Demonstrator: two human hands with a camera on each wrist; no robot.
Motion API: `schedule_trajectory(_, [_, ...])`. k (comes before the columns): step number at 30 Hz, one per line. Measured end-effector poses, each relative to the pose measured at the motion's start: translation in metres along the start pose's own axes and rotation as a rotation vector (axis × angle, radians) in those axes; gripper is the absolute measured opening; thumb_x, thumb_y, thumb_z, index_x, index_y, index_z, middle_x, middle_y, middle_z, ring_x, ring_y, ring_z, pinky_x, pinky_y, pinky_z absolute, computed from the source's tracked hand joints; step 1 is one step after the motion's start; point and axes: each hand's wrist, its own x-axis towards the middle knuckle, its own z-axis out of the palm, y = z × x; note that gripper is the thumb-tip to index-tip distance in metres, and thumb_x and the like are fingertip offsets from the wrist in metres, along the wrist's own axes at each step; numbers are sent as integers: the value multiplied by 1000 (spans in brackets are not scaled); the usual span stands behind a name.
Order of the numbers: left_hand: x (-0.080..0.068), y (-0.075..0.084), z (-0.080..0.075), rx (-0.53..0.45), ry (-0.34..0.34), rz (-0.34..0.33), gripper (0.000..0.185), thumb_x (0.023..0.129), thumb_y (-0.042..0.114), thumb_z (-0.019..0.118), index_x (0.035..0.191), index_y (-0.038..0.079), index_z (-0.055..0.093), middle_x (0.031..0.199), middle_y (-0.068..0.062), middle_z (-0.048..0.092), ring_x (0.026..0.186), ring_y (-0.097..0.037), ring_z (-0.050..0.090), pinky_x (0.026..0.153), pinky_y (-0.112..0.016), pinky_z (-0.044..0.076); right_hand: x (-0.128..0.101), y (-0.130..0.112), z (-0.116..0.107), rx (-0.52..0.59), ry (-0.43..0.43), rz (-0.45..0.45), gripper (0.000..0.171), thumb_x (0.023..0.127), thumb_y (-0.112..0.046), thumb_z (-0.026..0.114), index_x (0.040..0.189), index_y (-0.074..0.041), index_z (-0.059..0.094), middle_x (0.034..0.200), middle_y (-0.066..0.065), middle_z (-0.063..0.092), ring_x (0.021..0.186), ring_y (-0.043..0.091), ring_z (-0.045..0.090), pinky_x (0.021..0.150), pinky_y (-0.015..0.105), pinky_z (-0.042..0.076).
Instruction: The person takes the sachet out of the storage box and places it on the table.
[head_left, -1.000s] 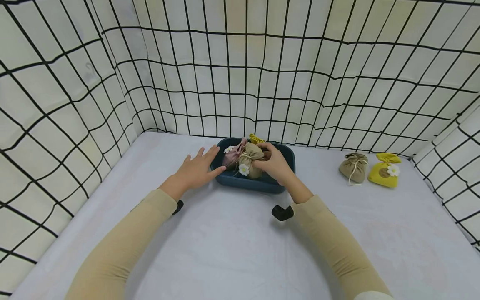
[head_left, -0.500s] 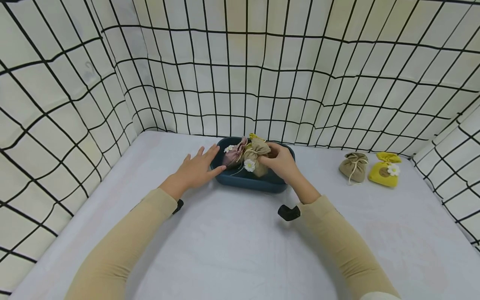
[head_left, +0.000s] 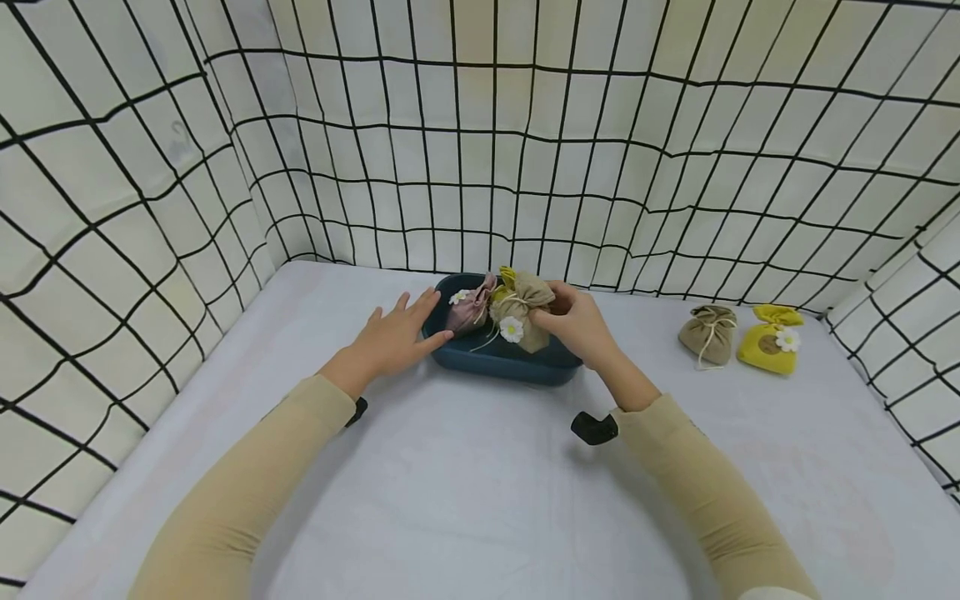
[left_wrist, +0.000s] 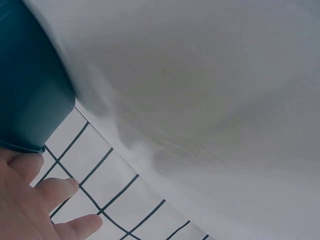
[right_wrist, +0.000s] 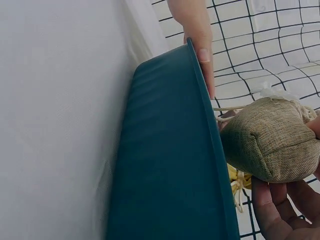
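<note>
My right hand (head_left: 581, 328) grips a beige drawstring pouch (head_left: 531, 312) with a white daisy on it, raised at the right part of a dark teal basin (head_left: 495, 364). The right wrist view shows the pouch (right_wrist: 272, 140) over the basin's rim, with fingers curled beneath it. My left hand (head_left: 392, 337) rests with spread, straight fingers at the basin's left end. A pink pouch (head_left: 468, 310) with a white flower lies inside, near my left fingertips. Behind the beige pouch a yellow pouch (head_left: 507, 277) shows only in part.
To the right on the white table (head_left: 465, 483) stand another beige pouch (head_left: 708, 335) and a yellow pouch (head_left: 770, 342) with a white flower. Black grid netting (head_left: 492, 131) over white walls encloses the back and both sides.
My right hand has moved right and lifted the beige daisy pouch from beside the pink one, uncovering more of the yellow pouch behind. The left hand has stayed in place.
</note>
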Motion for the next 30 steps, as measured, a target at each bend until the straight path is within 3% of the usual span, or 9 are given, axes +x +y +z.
schedule_trajectory(12, [1, 0, 0, 0, 3, 5, 85, 105, 62, 41, 167, 12, 12, 172, -9, 10, 154, -44, 8, 115, -73, 10, -10, -4, -14, 22, 4, -9, 48, 95, -11, 67, 142, -1, 57, 127, 22, 65, 114, 31, 63, 90, 39, 53])
schedule_trajectory(24, [0, 0, 1, -9, 5, 3, 84, 105, 60, 42, 166, 11, 13, 171, -9, 11, 154, -44, 9, 115, -73, 10, -21, -8, -28, -48, 12, -15, 47, 97, -12, 67, 141, -2, 57, 127, 22, 66, 116, 31, 62, 92, 40, 52])
schedule_trajectory(30, [2, -1, 1, 8, 6, 6, 84, 105, 61, 41, 167, 11, 12, 172, -9, 10, 154, -44, 9, 115, -73, 10, -27, -8, -35, -77, 21, -34, 45, 96, -11, 67, 140, -1, 58, 125, 22, 67, 117, 30, 61, 87, 35, 50])
